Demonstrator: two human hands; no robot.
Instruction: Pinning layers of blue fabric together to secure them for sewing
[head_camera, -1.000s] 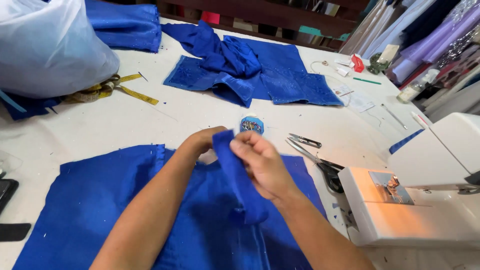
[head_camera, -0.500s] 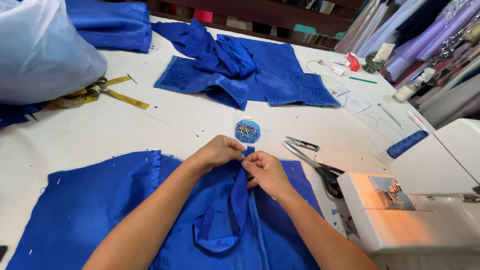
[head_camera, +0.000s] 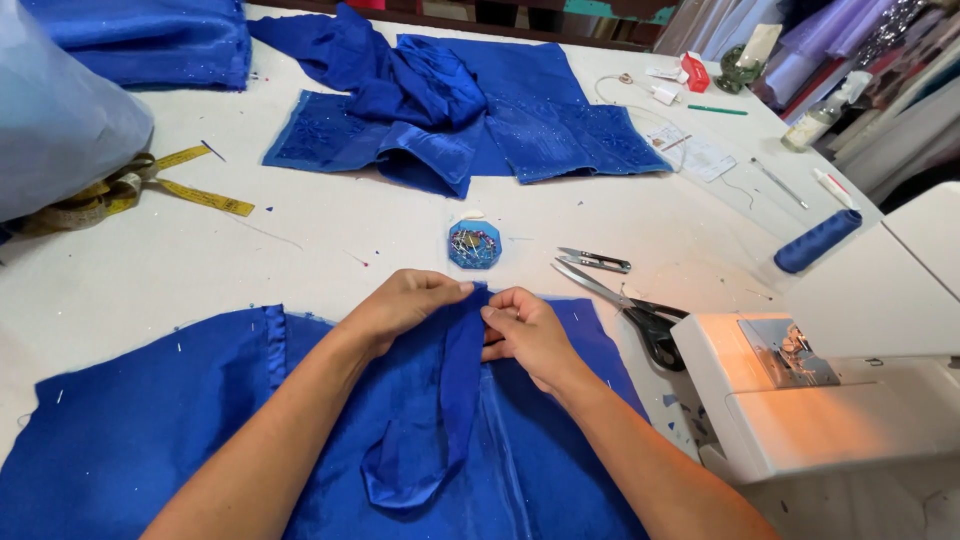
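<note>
A large piece of blue fabric (head_camera: 140, 420) lies flat on the white table (head_camera: 330, 240) in front of me, with pins along its edges. A narrow blue strip (head_camera: 455, 390) runs down its middle and loops at the bottom. My left hand (head_camera: 405, 305) and my right hand (head_camera: 525, 335) meet at the strip's top end by the fabric's far edge, and both pinch it there. Just beyond my fingers sits a small blue box of pins (head_camera: 474, 245).
Scissors (head_camera: 625, 305) and small thread snips (head_camera: 595, 260) lie right of the hands. A white sewing machine (head_camera: 830, 390) stands at the right. More blue garment pieces (head_camera: 460, 110) lie farther back, with a yellow tape measure (head_camera: 150, 185), a blue thread spool (head_camera: 815, 240) and a plastic bag (head_camera: 60, 110).
My hands have come down from holding the strip lifted above the table. They now press its top end at the fabric's far edge, and the strip lies flat.
</note>
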